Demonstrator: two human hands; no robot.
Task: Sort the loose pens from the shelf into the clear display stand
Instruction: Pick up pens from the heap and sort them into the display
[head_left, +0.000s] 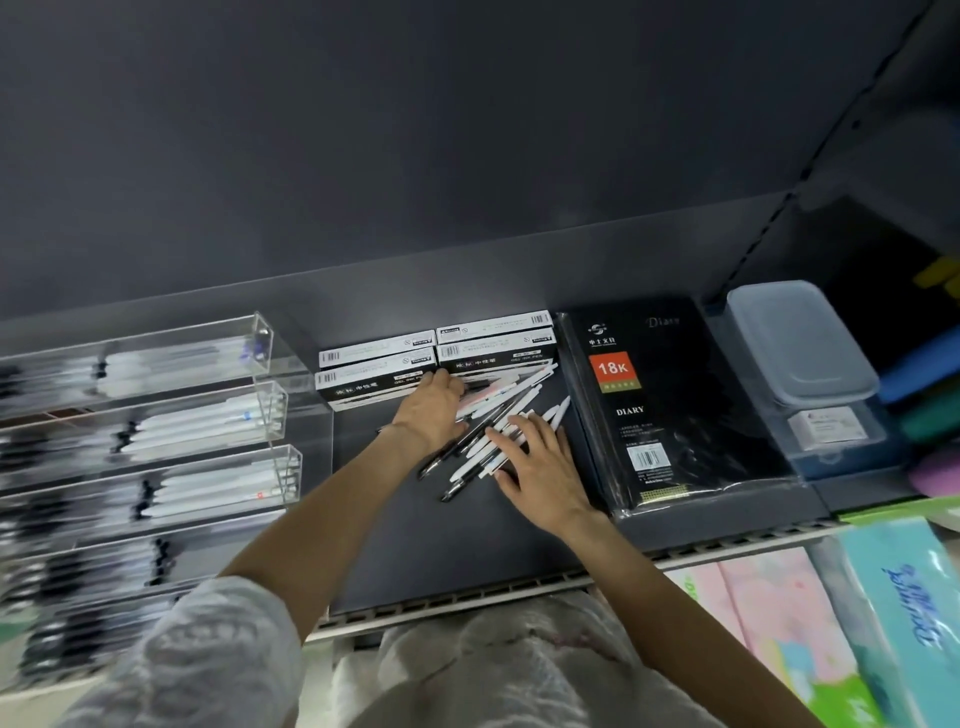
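A heap of loose pens (511, 402), white and black, lies on the dark shelf (467, 551) in front of the pen boxes. My left hand (434, 408) rests on the left side of the heap, fingers curled against the pens and a box. My right hand (537, 467) lies flat on the heap's lower right part, fingers spread over several white pens. The clear display stand (208, 415) stands at the left, with tiered compartments holding rows of white and black pens. Whether either hand grips a pen is hidden.
Several black-and-white pen boxes (436, 358) stand behind the heap. A black wrapped diary (670, 410) lies right of the pens, with a lidded plastic box (802, 353) beyond it. Pastel packages (831, 623) sit below the shelf edge at right.
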